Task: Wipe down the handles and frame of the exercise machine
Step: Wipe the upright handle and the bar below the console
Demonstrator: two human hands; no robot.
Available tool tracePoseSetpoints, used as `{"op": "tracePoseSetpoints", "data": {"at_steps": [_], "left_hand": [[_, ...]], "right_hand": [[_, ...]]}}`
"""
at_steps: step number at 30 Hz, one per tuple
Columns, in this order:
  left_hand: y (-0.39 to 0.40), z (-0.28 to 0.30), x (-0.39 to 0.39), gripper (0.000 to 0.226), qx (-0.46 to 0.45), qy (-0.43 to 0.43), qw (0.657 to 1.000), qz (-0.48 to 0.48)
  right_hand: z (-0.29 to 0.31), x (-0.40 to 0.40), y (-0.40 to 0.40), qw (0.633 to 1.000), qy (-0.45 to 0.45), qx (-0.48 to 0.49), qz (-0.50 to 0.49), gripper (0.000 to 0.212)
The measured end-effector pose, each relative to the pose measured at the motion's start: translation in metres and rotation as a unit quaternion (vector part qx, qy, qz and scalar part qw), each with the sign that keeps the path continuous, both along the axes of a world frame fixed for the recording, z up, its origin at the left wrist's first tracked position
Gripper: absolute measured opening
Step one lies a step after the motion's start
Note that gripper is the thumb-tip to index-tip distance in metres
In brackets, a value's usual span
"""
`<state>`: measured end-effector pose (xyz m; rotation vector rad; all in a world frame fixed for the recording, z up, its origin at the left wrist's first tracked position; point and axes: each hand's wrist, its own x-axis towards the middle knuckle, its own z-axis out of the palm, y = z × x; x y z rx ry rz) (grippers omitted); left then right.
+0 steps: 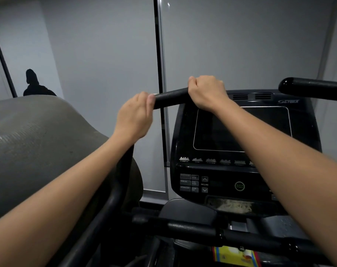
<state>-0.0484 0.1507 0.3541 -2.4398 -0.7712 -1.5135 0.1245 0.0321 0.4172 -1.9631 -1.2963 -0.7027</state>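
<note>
A black foam-covered handle point(171, 98) of the exercise machine runs across the middle of the view. My right hand point(207, 91) is wrapped around it from above. My left hand point(135, 114) is closed over the handle's left end; no cloth shows in either hand. A second black handle point(312, 88) juts in from the right edge, untouched. Behind my right forearm stands the black console point(221, 132) with a dark screen and buttons. Lower down, a black frame bar point(212, 231) crosses the machine.
A grey padded cover point(38, 141) bulges at the left, with a curved black tube point(113, 199) beside it. A yellow box point(233, 256) lies under the frame at the bottom. Grey wall panels with a vertical black strip point(159, 54) stand behind.
</note>
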Motion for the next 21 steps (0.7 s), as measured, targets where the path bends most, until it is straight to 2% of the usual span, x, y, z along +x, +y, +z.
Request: {"op": "tracePoseSetpoints", "data": {"at_steps": [5, 8, 11, 13, 15, 17, 19, 21], "left_hand": [[-0.002, -0.037, -0.031, 0.055, -0.201, -0.084, 0.976, -0.01], [-0.006, -0.051, -0.039, 0.063, -0.272, -0.112, 0.956, -0.001], [0.003, -0.031, -0.032, 0.076, -0.297, -0.089, 0.95, -0.019], [0.003, -0.01, -0.023, 0.072, -0.266, -0.051, 0.962, -0.016], [-0.004, 0.01, -0.007, 0.051, -0.187, 0.013, 0.982, 0.018], [-0.014, 0.024, 0.011, 0.033, -0.114, 0.04, 0.992, 0.031], [-0.024, 0.024, 0.027, 0.035, -0.031, 0.071, 0.996, 0.048], [-0.028, 0.014, 0.034, 0.046, 0.015, 0.076, 0.996, 0.039]], "right_hand": [[0.0, -0.001, 0.001, 1.0, -0.028, -0.003, -0.012, 0.048], [-0.002, -0.004, 0.004, 0.998, -0.048, -0.002, -0.031, 0.047], [-0.004, -0.004, 0.007, 0.997, -0.062, -0.004, -0.048, 0.052], [-0.004, -0.004, 0.007, 0.997, -0.065, -0.005, -0.048, 0.055], [-0.003, -0.004, 0.007, 0.997, -0.065, -0.011, -0.043, 0.056], [-0.003, -0.004, 0.007, 0.997, -0.063, -0.014, -0.037, 0.055], [-0.003, -0.003, 0.006, 0.998, -0.057, -0.013, -0.031, 0.054], [-0.003, 0.001, 0.006, 0.999, -0.047, -0.008, -0.018, 0.054]]}}
